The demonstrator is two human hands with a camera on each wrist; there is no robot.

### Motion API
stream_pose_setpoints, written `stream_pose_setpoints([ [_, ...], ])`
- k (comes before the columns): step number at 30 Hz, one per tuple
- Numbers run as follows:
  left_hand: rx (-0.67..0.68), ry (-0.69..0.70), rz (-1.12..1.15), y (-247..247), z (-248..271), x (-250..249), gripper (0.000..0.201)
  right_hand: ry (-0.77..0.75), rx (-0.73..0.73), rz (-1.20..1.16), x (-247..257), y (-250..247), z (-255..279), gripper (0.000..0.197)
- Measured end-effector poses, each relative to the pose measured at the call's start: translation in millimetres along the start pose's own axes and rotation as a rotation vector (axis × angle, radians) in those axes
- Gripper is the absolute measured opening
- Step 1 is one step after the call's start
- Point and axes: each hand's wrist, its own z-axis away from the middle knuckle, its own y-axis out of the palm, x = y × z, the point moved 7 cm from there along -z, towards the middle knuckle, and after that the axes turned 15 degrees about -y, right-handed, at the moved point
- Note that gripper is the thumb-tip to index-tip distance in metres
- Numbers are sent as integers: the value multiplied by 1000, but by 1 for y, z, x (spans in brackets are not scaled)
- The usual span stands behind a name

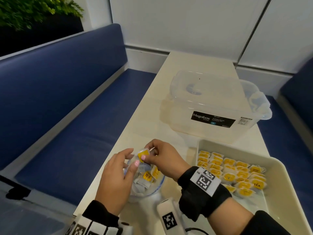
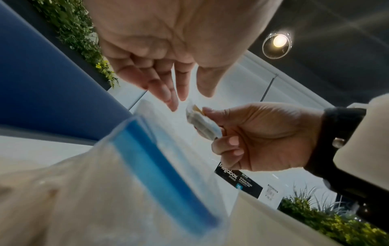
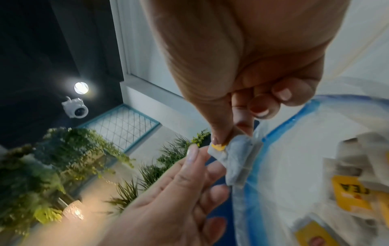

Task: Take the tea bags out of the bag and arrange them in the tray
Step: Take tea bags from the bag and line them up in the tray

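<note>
Over cream table (image 1: 149,92), right hand (image 1: 166,158) grip pinching tea bag (image 1: 142,154) upright; left hand (image 1: 116,177) loose, empty.

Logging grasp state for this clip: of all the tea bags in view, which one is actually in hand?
The tea bag pinched by the right hand above the plastic bag. The others lie loose in that bag or in rows in the tray.

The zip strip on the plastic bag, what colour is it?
Blue. The zip strip along the plastic bag mouth shows best in the left wrist view.
</note>
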Motion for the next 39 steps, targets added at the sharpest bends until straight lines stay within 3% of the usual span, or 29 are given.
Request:
stream_pose_setpoints([
  [5, 93, -78, 160, 9, -4, -3, 39, -35, -55, -163, 15, -7, 6, 9],
  [14, 114, -21, 196, 12, -6, -14, 33, -167, 28, 277, 42, -38, 11, 8],
  [17, 162, -33, 292, 20, -6, -19, 20, -171, -44, 209, 45, -48, 15, 5],
  [20, 209, -45, 362, 29, -4, -26, 19, -153, -85, 165, 45, -57, 23, 10],
  [23, 273, 4, 331, 40, -1, -37, 21, -152, -84, 256, 45, -73, 34, 5],
  [27, 319, 57, 264, 56, 5, -54, 6, -122, -76, 363, 44, -99, 53, 8],
  [35, 415, 161, 126, 96, 7, -62, 31, -28, -65, 593, 54, -186, 102, 6],
  [39, 474, 172, 65, 110, 12, -56, 52, 91, -19, 759, 39, -231, 127, 5],
])
